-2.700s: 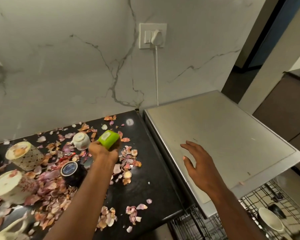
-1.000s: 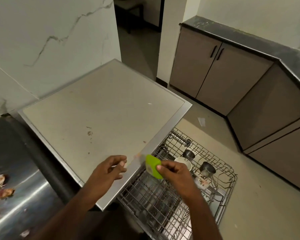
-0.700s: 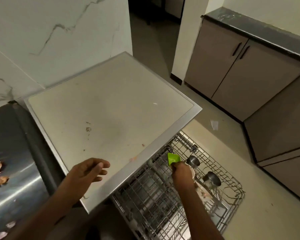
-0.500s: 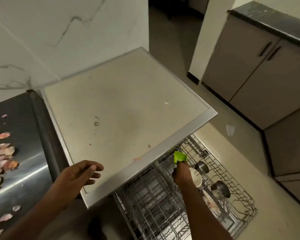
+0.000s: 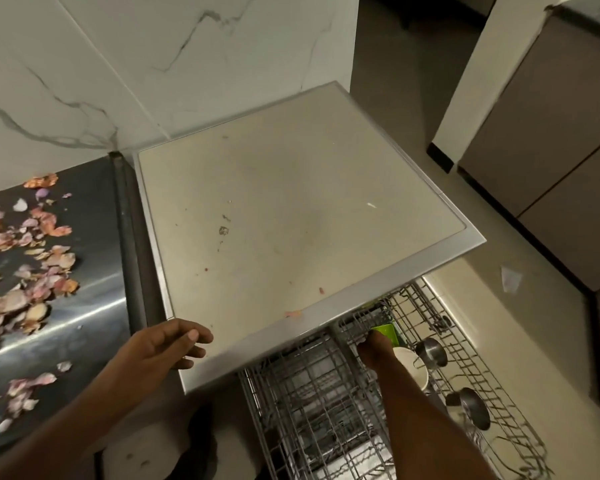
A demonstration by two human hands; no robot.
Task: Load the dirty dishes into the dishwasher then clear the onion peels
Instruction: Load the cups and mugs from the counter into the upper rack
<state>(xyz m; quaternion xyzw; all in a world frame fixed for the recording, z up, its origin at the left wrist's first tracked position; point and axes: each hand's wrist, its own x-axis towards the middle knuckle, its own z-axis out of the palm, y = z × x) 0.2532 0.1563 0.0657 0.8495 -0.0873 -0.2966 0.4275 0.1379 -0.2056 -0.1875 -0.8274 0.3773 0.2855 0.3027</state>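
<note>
Beside the dark counter strewn with papery pink onion peels [image 5: 25, 271], the right hand [image 5: 374, 348] pinched a small green plastic cup [image 5: 385, 331] above the wire dishwasher rack [image 5: 326, 410]; light, rigid, probably best gripped by the rim. The left hand [image 5: 160, 348] hung with its fingers loosely curled, holding nothing.

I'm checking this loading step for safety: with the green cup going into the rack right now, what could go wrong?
1. The right hand sets the green cup close under the dishwasher top's front edge, with a white bowl right beside it; cup or knuckles might knock either.
2. The steel cups stand close by in the rack, so a careless withdrawal could tip one.
3. Onion peels lie near the counter edge by the left hand and might get swept off.
</note>
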